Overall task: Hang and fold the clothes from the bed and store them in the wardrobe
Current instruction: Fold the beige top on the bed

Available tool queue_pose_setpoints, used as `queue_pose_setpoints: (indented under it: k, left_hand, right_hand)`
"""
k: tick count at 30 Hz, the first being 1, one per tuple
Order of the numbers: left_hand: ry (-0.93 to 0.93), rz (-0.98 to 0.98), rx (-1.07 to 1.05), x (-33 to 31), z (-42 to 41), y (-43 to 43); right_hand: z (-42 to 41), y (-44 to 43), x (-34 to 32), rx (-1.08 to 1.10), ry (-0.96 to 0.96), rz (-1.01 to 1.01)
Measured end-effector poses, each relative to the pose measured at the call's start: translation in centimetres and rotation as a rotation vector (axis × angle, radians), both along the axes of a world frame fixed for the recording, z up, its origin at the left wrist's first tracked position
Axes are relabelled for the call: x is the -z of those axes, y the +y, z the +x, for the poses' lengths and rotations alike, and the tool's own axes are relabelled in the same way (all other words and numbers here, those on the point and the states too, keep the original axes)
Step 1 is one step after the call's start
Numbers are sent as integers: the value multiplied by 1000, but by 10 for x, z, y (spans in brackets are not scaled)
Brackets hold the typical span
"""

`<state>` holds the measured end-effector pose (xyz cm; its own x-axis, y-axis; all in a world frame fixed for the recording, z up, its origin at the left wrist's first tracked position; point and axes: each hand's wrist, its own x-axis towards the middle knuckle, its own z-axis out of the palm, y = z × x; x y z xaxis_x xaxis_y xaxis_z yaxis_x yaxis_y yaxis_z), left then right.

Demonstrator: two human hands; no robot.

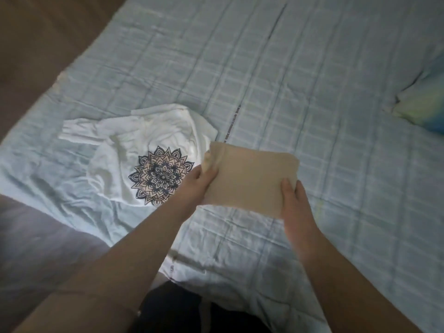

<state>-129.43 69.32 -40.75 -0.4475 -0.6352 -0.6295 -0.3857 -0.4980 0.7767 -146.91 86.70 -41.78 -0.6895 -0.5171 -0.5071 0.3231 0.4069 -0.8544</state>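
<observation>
Centre frame: left hand [201,182] and right hand [294,200], fingers pinching folded beige cloth [252,176]; white printed shirt [149,155] centre-left on bed [312,92].

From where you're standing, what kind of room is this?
Probably a bedroom: a wide pale blue checked bedspread, a pillow at its right edge, a white printed T-shirt lying on it, and a folded beige garment held above it.
</observation>
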Motion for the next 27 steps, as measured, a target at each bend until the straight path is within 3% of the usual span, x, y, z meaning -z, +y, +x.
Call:
queue_pose_setpoints:
  k: [7, 12, 21, 27]
  left_hand:
    - [148, -249, -170, -149, 118, 6]
    - [165, -424, -391, -219, 236, -18]
    - [205, -619, -942, -276, 554, -56]
    - [170, -755, -1209, -293, 732, -57]
  right_hand:
    - [86, -29, -144, -175, 263, -121]
    - [182, -107, -217, -381, 400, -247]
    - [486, -258, -289, -835, 498, -474]
    - [680, -323, -314, -1023, 530, -631]
